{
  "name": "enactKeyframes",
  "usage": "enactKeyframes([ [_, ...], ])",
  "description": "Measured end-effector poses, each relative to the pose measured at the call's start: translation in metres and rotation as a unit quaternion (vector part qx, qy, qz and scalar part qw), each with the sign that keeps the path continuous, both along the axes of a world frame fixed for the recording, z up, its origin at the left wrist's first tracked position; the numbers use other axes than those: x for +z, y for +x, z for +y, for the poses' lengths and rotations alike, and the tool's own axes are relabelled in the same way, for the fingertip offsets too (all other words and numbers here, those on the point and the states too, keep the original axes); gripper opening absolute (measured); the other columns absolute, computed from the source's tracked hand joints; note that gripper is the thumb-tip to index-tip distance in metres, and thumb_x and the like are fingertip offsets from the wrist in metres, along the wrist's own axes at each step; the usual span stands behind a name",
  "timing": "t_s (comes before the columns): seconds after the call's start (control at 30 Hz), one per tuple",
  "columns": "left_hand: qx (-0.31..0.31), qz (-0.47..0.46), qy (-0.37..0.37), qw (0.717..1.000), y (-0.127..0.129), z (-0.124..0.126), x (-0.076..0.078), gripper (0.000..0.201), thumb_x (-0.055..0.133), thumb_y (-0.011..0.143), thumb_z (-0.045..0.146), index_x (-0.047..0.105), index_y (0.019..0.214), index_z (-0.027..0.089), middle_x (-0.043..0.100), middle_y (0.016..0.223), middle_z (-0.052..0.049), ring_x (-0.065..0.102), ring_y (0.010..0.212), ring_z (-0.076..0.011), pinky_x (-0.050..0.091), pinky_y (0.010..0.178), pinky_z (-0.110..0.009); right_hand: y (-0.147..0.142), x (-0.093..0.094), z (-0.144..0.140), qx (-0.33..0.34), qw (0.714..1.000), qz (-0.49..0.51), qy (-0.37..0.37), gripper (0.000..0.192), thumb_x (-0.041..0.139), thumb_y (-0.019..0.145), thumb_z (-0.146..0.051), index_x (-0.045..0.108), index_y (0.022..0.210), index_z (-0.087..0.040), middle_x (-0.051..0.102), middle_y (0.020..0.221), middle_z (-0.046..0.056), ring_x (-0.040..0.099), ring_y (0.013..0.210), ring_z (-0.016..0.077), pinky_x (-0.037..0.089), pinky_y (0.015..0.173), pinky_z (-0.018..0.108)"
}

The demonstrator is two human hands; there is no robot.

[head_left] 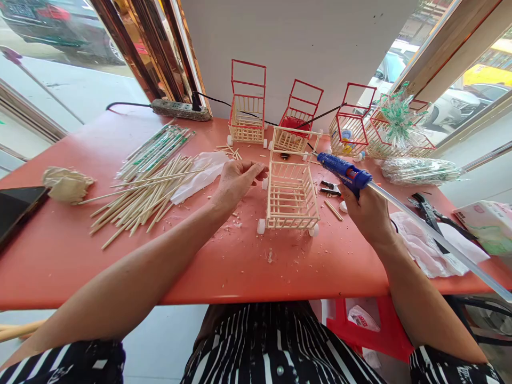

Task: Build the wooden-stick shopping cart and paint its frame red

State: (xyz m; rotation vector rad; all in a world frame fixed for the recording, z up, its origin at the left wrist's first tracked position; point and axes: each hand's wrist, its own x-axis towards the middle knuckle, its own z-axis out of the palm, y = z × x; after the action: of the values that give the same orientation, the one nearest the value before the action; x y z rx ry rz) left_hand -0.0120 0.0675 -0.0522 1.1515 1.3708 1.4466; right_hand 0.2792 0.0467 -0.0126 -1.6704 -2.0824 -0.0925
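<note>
Fingers: those of the right hand [370,213] wrapped tight around the grip of the blue glue gun [344,170], a clear glue stick [436,237] trailing back from it; those of the left hand [236,181] curled loosely, tips gathered just left of the stick cart [291,194], whether pinching anything cannot be told.

Stick cart: centre of the red table [80,256], on small white wheels, gun nozzle at its upper right rim. Probably very light, stiff yet fragile at glued joints; best held by the corner posts.

Left of cart: loose chopsticks [140,200].

Behind cart: three red-handled carts [248,114].
</note>
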Motion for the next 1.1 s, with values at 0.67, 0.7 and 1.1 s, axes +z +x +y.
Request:
enactKeyframes([
  [0.67, 0.003, 0.0, -0.003, 1.0, 0.0, -0.002, 0.005, 0.021, 0.071, 0.086, 0.028, 0.074, 0.068, 0.017, 0.076, 0.075, -0.006, 0.067, 0.073, -0.0168, 0.049, 0.067, -0.027, 0.0, 0.001, 0.001, -0.005, 1.0, 0.001, 0.015, 0.032, 0.047, 0.101, -0.049, 0.063, 0.103, -0.022, 0.069, 0.088, 0.014, 0.067, 0.087, 0.0327, 0.051, 0.077, 0.042],
  [0.7, 0.002, 0.004, -0.003, 1.0, 0.0, -0.003, 0.005, 0.021, 0.07, 0.086, 0.028, 0.074, 0.068, 0.018, 0.076, 0.075, -0.006, 0.067, 0.073, -0.0167, 0.049, 0.067, -0.027, 0.001, 0.0, 0.002, -0.001, 1.0, 0.007, 0.022, 0.031, 0.047, 0.101, -0.05, 0.062, 0.101, -0.023, 0.068, 0.087, 0.013, 0.067, 0.086, 0.032, 0.051, 0.076, 0.042],
  [1.1, -0.005, 0.02, 0.001, 1.0, 0.0, -0.004, 0.007, 0.019, 0.067, 0.084, 0.031, 0.077, 0.073, 0.019, 0.077, 0.076, -0.005, 0.069, 0.074, -0.0152, 0.051, 0.066, -0.023, 0.004, -0.01, 0.006, 0.064, 0.992, 0.032, 0.105, 0.016, 0.057, 0.098, -0.039, 0.054, 0.091, -0.025, 0.066, 0.087, 0.008, 0.064, 0.081, 0.0268, 0.048, 0.073, 0.037],
])
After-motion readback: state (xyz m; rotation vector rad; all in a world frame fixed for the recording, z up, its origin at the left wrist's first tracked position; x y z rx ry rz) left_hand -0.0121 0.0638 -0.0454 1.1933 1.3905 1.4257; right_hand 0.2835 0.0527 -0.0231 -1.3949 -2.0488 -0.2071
